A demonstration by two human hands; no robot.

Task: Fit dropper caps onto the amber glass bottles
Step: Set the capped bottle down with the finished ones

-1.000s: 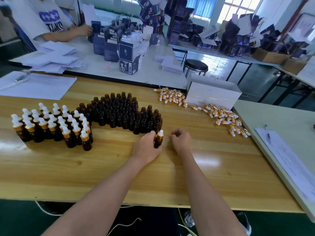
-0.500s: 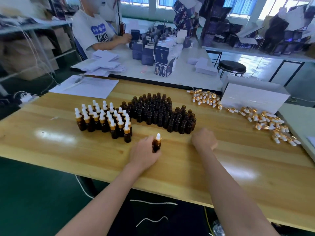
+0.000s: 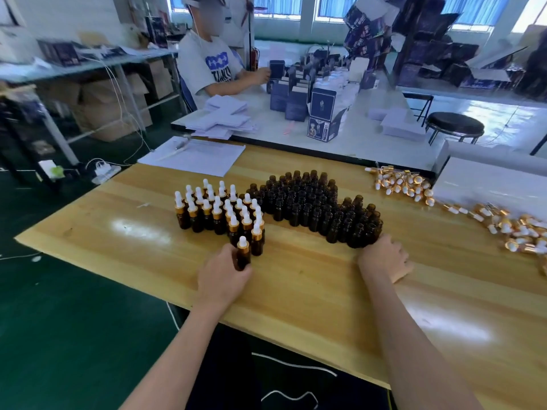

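- A long pale wooden bench [image 3: 296,294] carries a tight cluster of uncapped dark amber glass bottles [image 3: 310,202]. All of them stand upright, and this cluster serves as the reference point below.
- Left of the cluster and touching it stands a group of amber bottles fitted with gold-collared, white-bulbed dropper caps [image 3: 219,211], also upright.
- At the near corner of that capped group, left of the cluster and nearer the bench edge, stands one more capped amber bottle [image 3: 243,257]. It is upright, base on the bench, just beside its capped neighbours.
- The left hand [image 3: 222,279] grasps this bottle by the body. Its fingers [image 3: 229,253] are curled round the glass, and the white bulb stands clear above them.
- The right hand [image 3: 384,258] rests on the bench at the cluster's near right end, knuckles up, against or just beside the nearest uncapped bottles.
- The right hand's fingers are bent under and their tips are hidden, so I cannot tell whether they grasp anything.
- Loose gold-and-white dropper caps [image 3: 399,184] lie scattered right of and beyond the cluster. The trail runs on into a larger heap [image 3: 518,229] further right.
- A white cardboard box [image 3: 488,179] sits beyond the caps, right of the cluster.
- A white paper sheet [image 3: 195,156] lies beyond the cluster to the left, at the bench's far edge.
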